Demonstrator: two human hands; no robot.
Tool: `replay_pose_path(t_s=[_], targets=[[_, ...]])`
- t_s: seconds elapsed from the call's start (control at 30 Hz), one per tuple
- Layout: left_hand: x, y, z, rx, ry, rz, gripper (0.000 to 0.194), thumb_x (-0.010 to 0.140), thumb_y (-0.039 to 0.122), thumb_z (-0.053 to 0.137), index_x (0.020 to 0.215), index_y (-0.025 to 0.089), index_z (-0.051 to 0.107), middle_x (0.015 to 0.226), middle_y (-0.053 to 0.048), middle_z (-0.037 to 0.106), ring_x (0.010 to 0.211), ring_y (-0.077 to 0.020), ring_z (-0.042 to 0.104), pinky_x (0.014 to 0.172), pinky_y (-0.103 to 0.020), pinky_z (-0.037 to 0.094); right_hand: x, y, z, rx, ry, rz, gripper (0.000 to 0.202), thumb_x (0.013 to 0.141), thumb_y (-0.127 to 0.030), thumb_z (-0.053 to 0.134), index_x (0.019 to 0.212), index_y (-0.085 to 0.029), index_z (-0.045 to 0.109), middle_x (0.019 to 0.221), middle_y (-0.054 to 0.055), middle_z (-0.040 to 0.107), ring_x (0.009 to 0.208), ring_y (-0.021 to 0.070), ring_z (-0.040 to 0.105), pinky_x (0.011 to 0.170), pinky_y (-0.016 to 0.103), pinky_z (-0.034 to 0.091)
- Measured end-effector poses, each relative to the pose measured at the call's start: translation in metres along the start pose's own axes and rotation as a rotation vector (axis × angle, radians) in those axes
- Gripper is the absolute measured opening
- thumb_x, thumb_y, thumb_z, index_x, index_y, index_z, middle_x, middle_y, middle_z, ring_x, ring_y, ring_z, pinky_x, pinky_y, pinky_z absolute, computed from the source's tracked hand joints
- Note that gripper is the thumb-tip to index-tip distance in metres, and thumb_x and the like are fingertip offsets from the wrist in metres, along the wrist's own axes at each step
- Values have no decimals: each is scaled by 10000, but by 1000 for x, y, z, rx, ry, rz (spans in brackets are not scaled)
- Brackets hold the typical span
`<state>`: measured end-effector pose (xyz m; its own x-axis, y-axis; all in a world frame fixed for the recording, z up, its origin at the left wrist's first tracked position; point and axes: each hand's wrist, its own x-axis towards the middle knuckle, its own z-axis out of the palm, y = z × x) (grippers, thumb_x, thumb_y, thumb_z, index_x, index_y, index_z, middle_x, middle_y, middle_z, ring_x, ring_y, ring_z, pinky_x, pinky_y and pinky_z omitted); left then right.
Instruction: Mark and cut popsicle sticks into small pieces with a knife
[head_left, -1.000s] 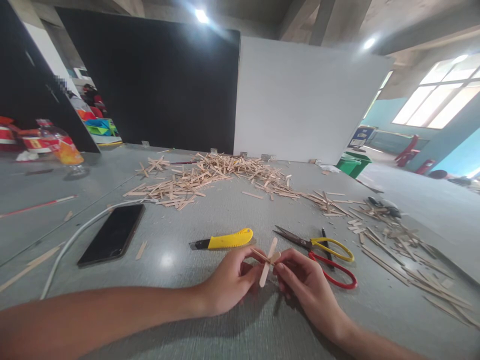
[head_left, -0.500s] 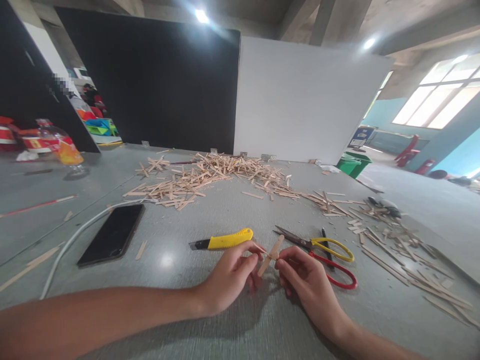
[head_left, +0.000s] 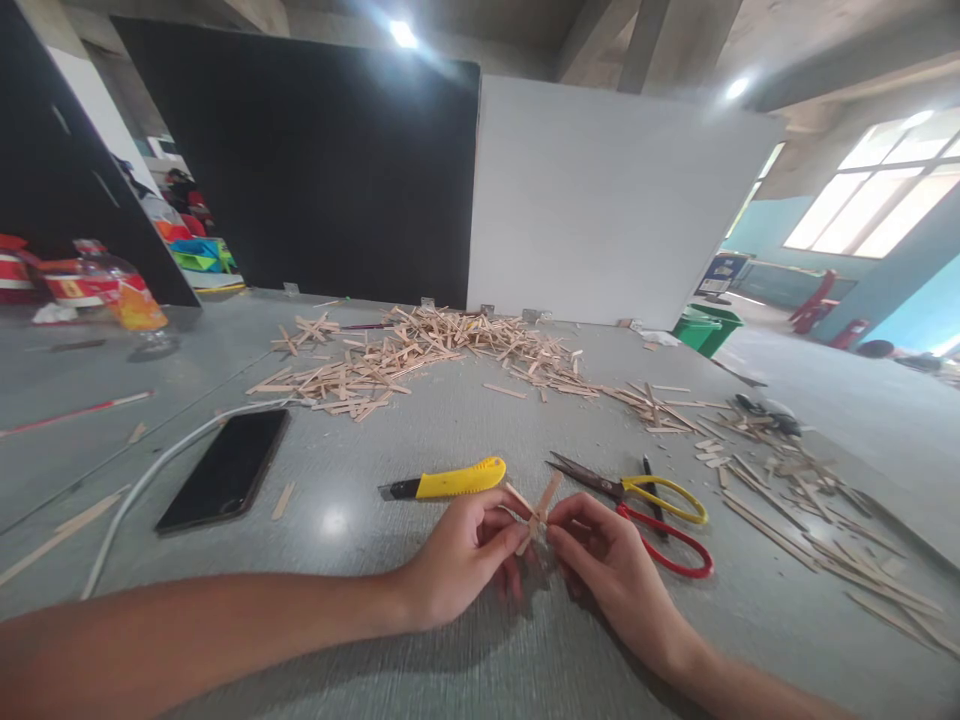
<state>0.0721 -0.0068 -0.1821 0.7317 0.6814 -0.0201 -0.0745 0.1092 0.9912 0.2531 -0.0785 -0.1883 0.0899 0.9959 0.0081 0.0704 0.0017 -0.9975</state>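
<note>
Between my fingertips is a small crossed piece of wooden sticks (head_left: 550,490), raised a little over the table. My left hand (head_left: 466,555) pinches its left side, thumb and fingers closed on it. From the right, my right hand (head_left: 604,555) is closed on the same piece near the crossing. Fingers hide part of the joint. Just beyond my left hand lies a yellow utility knife (head_left: 457,480), its blade end pointing left. Scissors (head_left: 637,500) with one yellow and one red handle lie beside my right hand, blades partly apart, over a black pen (head_left: 649,468).
A large heap of wooden sticks (head_left: 420,350) spreads across the back of the grey table (head_left: 360,650). More sticks and offcuts (head_left: 817,500) lie at right. On the left are a black phone (head_left: 229,470), a white cable (head_left: 150,475) and a plastic bottle (head_left: 124,295). Upright boards (head_left: 322,170) stand behind.
My left fingers have shifted on the crossed sticks, with the thumb now nearer the crossing. The piece has turned and dropped slightly, and my right hand has moved a little left.
</note>
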Motion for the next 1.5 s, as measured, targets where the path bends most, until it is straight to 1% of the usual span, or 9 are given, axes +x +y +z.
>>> replay_pose_path(t_s=[0.17,0.4,0.63,0.93,1.1,1.2,1.27,1.4,1.5], targets=[[1,1,0,-7,-8,-16,396,920,532,711,978,165,575,767,1,665,491,-99,627,489,-207,507,-1,2,-1,29,-32,17,436,895,-622,723,909,-205,596,660,-45,576,513,81,457,454,191,358],[0,-1,0,-42,-4,27,391,934,518,702,985,149,584,815,-20,678,526,-112,653,501,-227,540,1,0,-1,9,7,-3,438,866,-602,767,832,-185,635,603,-29,592,470,89,486,425,199,388],[0,-1,2,-51,8,20,363,947,492,696,951,157,557,821,-18,675,533,-111,654,517,-240,558,-1,-6,-1,-21,-14,-37,496,954,-649,628,844,-168,677,591,0,614,486,97,491,469,221,388],[1,0,0,-10,-11,40,373,943,512,691,908,162,569,798,-16,656,568,-124,643,535,-248,537,0,1,-2,-31,-35,-10,433,916,-603,708,822,-188,626,604,-35,565,493,94,481,446,206,384],[1,3,2,17,-23,63,392,930,516,713,896,135,630,802,-32,638,677,-145,635,592,-248,512,-1,6,-2,-17,-56,-25,387,907,-556,747,867,-189,632,703,-4,625,540,95,484,461,209,389],[1,5,3,20,-23,63,399,933,522,706,873,136,626,779,-31,632,683,-153,629,606,-259,505,-2,4,-1,-3,-67,-3,392,914,-557,741,857,-190,614,691,-8,621,519,85,487,443,193,403],[1,5,3,17,-20,61,393,943,521,691,876,140,621,775,-34,641,673,-150,621,608,-261,499,-3,3,0,22,-66,-5,379,935,-566,710,926,-201,609,684,-23,610,509,88,510,432,186,423],[1,5,2,13,-5,72,362,945,501,680,873,158,589,784,-18,627,599,-116,562,579,-253,480,-2,2,1,113,3,0,488,950,-602,667,1248,-244,521,681,-50,627,427,97,494,355,190,422],[2,4,-1,17,-13,77,352,944,492,671,864,164,574,792,-15,616,567,-102,525,555,-247,463,1,2,1,70,4,16,469,914,-604,711,1110,-188,615,628,-39,614,430,83,488,381,181,421]])
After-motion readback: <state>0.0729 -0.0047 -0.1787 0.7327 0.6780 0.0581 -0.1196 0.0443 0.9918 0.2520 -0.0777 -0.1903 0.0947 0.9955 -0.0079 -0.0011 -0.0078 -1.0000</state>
